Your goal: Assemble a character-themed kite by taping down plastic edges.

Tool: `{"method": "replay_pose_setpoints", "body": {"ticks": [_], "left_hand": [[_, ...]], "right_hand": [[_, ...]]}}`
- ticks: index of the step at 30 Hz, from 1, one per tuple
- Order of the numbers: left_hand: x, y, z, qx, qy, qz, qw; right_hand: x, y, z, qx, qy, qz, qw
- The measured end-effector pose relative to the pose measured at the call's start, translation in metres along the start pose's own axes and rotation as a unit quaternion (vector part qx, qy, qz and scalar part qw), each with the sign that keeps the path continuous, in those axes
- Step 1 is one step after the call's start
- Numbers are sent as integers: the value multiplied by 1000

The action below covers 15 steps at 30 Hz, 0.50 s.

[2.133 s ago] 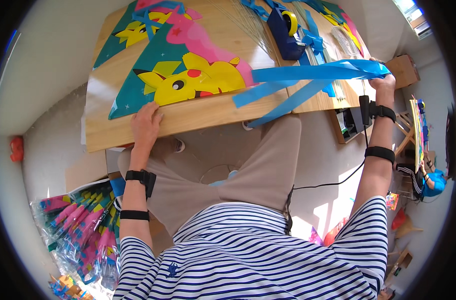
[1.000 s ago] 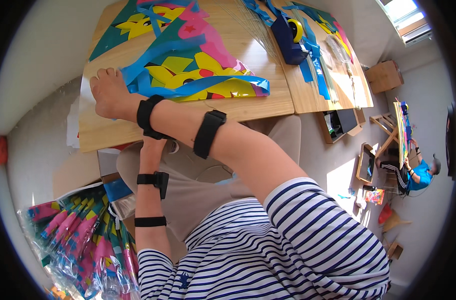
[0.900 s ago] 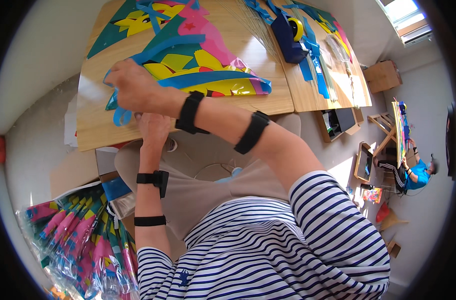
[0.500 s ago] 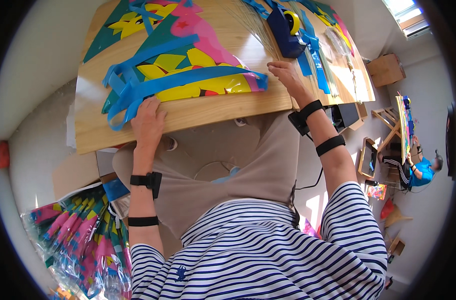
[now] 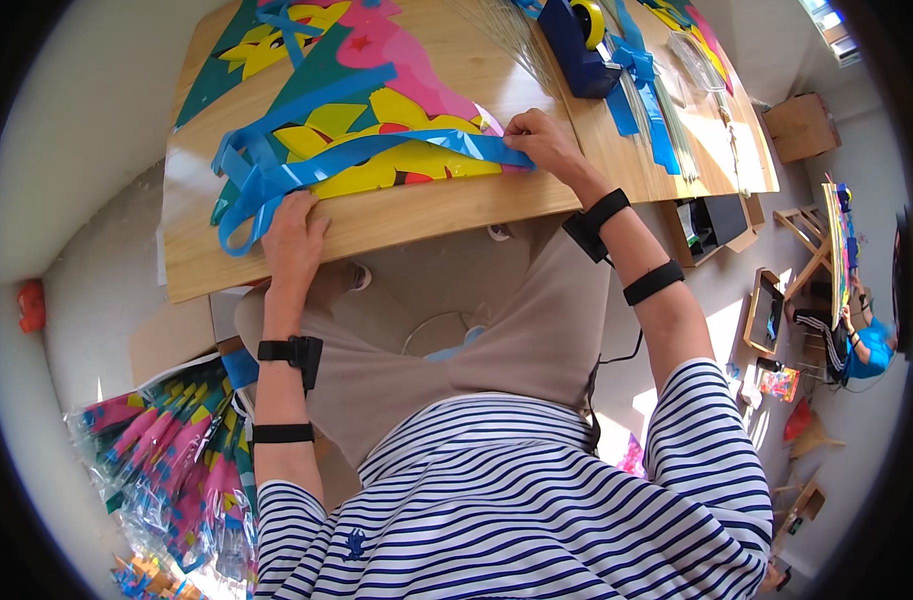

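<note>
- Blue ribbon (image 5: pixel 377 150) crosses the near part of the printed sheet (image 5: pixel 392 107) in the head view, its left end gathered in loops over the sheet's left corner.
- Teal, pink and yellow, the printed sheet lies flat on the wooden desk (image 5: pixel 387 225).
- Of the hands, the right hand (image 5: pixel 537 143) is at the sheet's right corner, fingertips closed on the ribbon's right end.
- The left hand (image 5: pixel 295 240) rests at the sheet's near edge, fingers bent and touching the ribbon beside the loops; whether it grips cannot be told.
- Beyond the sheet, to its left, lies a second sheet (image 5: pixel 212 80) with similar colours.
- Thin rods (image 5: pixel 502 35) lie to the sheet's far right, with a dark blue tape dispenser (image 5: pixel 567 50) just past them.
- Well right of the sheet, a person in a blue top (image 5: pixel 872 350) sits beside another table.
</note>
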<state>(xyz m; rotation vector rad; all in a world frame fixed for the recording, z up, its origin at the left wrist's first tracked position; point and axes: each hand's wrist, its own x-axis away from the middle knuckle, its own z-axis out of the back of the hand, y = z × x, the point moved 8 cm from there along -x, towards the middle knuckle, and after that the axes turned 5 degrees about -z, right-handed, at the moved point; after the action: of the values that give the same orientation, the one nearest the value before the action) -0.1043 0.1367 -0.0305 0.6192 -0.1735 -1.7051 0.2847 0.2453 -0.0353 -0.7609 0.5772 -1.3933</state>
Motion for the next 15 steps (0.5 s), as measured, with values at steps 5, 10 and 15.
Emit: {"method": "replay_pose_setpoints", "body": {"ticks": [5, 10, 15], "left_hand": [[-2, 2, -3, 12, -11, 18, 1000], [0, 0, -2, 13, 7, 4, 1000], [-1, 1, -2, 16, -6, 14, 1000]], "right_hand": [[-4, 2, -4, 126, 16, 62, 990], [2, -8, -8, 94, -4, 99, 991], [7, -7, -7, 90, -96, 49, 990]]}}
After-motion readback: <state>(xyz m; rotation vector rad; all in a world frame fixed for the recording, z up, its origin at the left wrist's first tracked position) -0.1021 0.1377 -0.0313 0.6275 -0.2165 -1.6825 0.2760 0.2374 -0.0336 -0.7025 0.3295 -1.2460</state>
